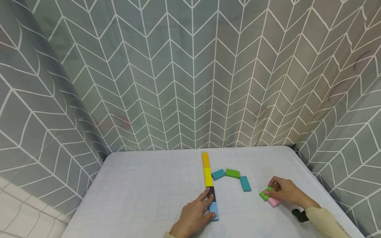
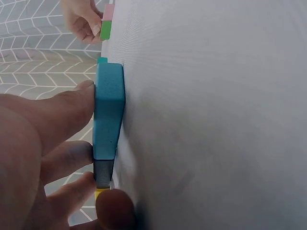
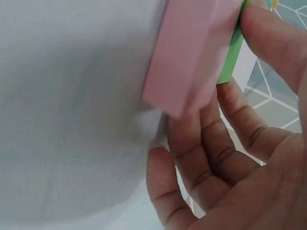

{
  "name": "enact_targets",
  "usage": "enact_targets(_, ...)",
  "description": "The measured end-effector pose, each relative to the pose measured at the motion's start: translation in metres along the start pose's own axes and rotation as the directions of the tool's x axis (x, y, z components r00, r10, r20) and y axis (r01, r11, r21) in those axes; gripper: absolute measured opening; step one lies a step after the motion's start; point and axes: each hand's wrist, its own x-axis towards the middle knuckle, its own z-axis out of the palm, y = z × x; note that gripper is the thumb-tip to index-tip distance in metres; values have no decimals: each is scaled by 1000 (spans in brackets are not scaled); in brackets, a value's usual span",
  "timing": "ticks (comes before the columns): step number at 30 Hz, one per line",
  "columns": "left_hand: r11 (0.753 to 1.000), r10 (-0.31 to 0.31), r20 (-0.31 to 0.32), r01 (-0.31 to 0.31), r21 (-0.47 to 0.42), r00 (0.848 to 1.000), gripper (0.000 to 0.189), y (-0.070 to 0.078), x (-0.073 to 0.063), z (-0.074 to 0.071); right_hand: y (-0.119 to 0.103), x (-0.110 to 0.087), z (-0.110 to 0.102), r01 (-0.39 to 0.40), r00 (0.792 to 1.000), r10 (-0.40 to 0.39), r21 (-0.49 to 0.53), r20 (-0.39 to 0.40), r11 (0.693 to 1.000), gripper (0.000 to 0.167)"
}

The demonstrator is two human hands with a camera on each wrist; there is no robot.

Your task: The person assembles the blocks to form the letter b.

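My left hand (image 1: 193,214) rests on a straight row of blocks, fingertips on the black block (image 1: 212,195) and thumb on the light blue block (image 1: 214,209). Farther up that row lie a yellow block (image 1: 208,177) and an orange-yellow block (image 1: 206,160). On the right, my right hand (image 1: 287,191) pinches a green block (image 1: 264,195) between thumb and fingers. A pink block (image 1: 274,202) sits against the green one, under the hand; in the right wrist view the pink block (image 3: 187,57) is near and the green block (image 3: 232,57) mostly covered.
From the row's right side curves a chain: a teal block (image 1: 218,174), a green block (image 1: 232,173) and another teal block (image 1: 245,183). A gap separates this chain from the right hand's blocks. Patterned curtains (image 1: 193,82) surround the white table (image 1: 143,191). A black object (image 1: 300,215) is at the right cuff.
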Motion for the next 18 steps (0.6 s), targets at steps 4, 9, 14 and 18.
enact_targets(4, 1000, 7, -10, -7, 11, 1000, 66, 0, -1, 0, -3, -2, 4, 30, 999, -30, 16, 20, 999, 31)
enact_targets(9, 1000, 19, -19, -19, 10, 1000, 65, -1, -1, 0, -10, -3, 9, 50, 999, -50, 18, 12, 999, 30)
enact_targets(14, 1000, 23, -20, -22, 9, 1000, 65, -2, -1, 0, -19, -4, 15, 36, 999, -36, -35, 1, 999, 31)
enact_targets(18, 1000, 23, -19, -23, 6, 1000, 65, -2, -1, 0, -26, -7, 20, 37, 999, -37, -59, 2, 998, 32)
